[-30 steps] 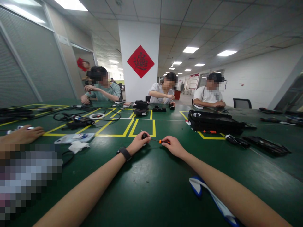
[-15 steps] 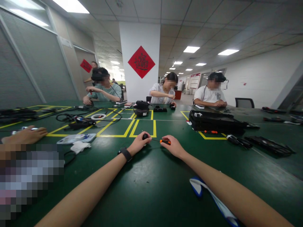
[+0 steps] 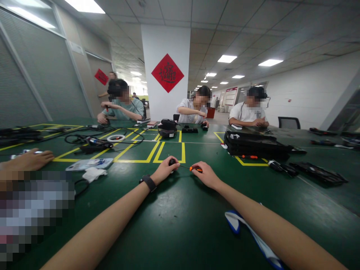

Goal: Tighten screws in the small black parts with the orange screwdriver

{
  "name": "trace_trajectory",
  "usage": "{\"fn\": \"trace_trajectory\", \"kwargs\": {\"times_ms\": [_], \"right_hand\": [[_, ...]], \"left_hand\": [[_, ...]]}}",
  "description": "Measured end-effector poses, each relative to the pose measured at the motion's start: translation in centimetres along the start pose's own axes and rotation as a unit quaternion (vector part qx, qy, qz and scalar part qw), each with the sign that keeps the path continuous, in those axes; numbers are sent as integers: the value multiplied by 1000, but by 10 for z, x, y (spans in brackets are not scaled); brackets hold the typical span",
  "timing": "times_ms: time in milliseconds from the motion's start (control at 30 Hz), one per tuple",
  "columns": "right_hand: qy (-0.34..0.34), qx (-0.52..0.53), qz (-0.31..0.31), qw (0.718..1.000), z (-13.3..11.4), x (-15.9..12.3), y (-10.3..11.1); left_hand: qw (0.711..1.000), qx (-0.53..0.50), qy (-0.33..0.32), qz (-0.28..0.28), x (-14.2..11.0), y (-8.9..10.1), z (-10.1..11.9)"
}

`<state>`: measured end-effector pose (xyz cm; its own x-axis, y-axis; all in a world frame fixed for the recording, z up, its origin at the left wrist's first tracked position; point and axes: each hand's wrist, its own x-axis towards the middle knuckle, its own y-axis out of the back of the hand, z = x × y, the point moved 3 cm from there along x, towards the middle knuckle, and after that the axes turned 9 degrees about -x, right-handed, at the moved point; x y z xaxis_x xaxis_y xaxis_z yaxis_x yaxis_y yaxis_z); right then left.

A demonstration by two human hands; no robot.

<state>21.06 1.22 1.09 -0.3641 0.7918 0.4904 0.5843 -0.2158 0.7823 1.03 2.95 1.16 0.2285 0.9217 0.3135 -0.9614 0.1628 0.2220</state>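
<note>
In the middle of the green table [image 3: 168, 213], my left hand [image 3: 164, 168] is closed round a small black part [image 3: 171, 162]. Fingers cover most of that part, so its kind cannot be made out. My right hand [image 3: 206, 174] grips the orange and black handle of a screwdriver [image 3: 196, 169]. The screwdriver lies nearly level, its thin shaft pointing left to the black part. Whether the tip touches the part is too small to tell. A dark band [image 3: 148, 183] is on my left wrist.
Black trays [image 3: 253, 142] are stacked at the right, beside an orange tool [image 3: 249, 156]. A blue-and-white lanyard [image 3: 253, 232] lies by my right forearm. Cables [image 3: 92, 140], a white tape roll [image 3: 116, 138] and tissue [image 3: 94, 174] lie left. Another person's hand [image 3: 35, 159] rests far left; several people sit opposite.
The view has shifted very slightly. Both my hands keep the same grip and place, with the screwdriver still pointing at the black part.
</note>
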Motion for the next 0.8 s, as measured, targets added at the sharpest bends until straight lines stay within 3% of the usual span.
{"fn": "trace_trajectory", "kwargs": {"times_ms": [433, 800], "right_hand": [[33, -10, 6, 999, -2, -1, 3], [17, -49, 10, 999, -6, 0, 2]], "left_hand": [[1000, 6, -6, 1, 2, 1, -5], [1000, 6, -12, 15, 0, 2, -1]]}}
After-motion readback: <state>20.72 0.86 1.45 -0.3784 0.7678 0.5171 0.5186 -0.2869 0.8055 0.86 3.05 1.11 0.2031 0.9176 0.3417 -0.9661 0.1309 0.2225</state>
